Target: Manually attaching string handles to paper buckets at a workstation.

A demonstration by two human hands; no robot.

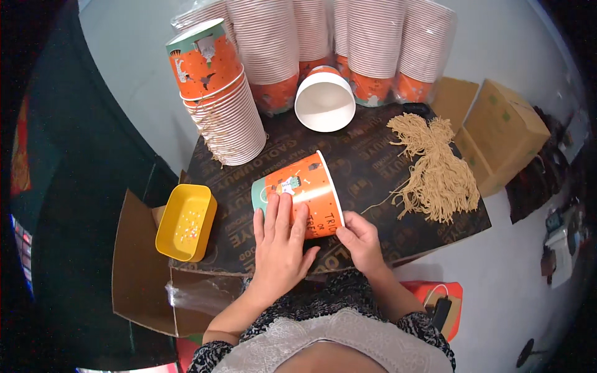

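Observation:
An orange and green paper cup [311, 186] with printed figures lies on its side at the table's near edge, its white-rimmed mouth facing right. My left hand [280, 248] rests on its side, fingers stretched out and thumb apart. At the lower part of the rim, my right hand [362, 241] is closed in a pinch. A thin tan string runs into those fingers from a bundle of tan strings [435, 177] on the right; the fingertips partly hide its end. Far left stands a leaning stack of nested paper cups [227, 127], with tan strings hanging down its side.
A yellow tub [186, 227] holding small pale bits sits at the left edge. Another paper cup [324, 105] lies at the back, mouth toward me. Behind it stand several plastic-wrapped cup stacks [373, 46]. Open cardboard boxes [507, 137] flank the dark printed tabletop [367, 152].

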